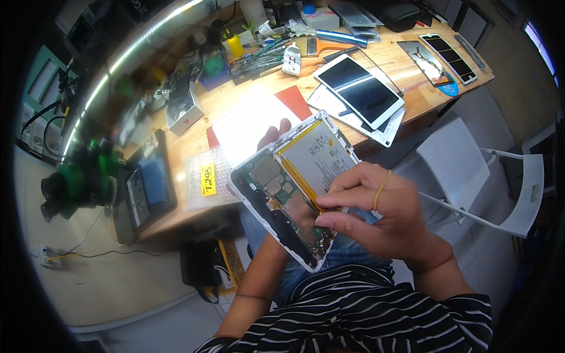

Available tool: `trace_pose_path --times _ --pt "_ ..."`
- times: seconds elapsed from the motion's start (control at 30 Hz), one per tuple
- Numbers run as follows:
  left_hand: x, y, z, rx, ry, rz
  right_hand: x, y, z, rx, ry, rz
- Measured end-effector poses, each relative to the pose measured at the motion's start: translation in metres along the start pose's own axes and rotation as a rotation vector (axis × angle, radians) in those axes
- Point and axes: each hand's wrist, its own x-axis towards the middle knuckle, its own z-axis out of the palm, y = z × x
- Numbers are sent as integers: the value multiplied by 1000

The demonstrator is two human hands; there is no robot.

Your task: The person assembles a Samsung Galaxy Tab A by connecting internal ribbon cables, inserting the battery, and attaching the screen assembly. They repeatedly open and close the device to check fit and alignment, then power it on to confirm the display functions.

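Observation:
An opened tablet with a white frame is held tilted over my lap. Its inside shows a silver-grey battery edged with orange-yellow strips, beside a green circuit board with metal shields. My left hand grips the tablet from behind and beneath, with only its fingertips showing past the far edge. Over the battery's lower corner, my right hand has thumb and index finger brought together by the end of the orange strip. What lies between those fingertips is too small to make out. A yellow band circles one right finger.
On the wooden bench lie a white tablet, loose screens, a white sheet and bubble wrap with a yellow label. Tools crowd the back. A green-black microscope stands left, a white chair right.

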Motion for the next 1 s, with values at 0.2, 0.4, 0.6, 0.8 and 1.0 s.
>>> trace_pose_path --times 0.2,0.4,0.6,0.8,1.0 --pt "0 10 1 -2 -47 7 4 0 -7 -3 -31 22" --pt "-3 11 8 -154 32 -62 7 -8 -10 -165 -36 34" --pt "6 -7 -6 85 -29 139 10 -13 -1 -380 31 -108" --pt "10 -17 -25 536 -261 428 14 -12 3 -404 84 -94" --pt "9 -17 -29 525 -172 422 15 -9 -2 -116 -6 44"
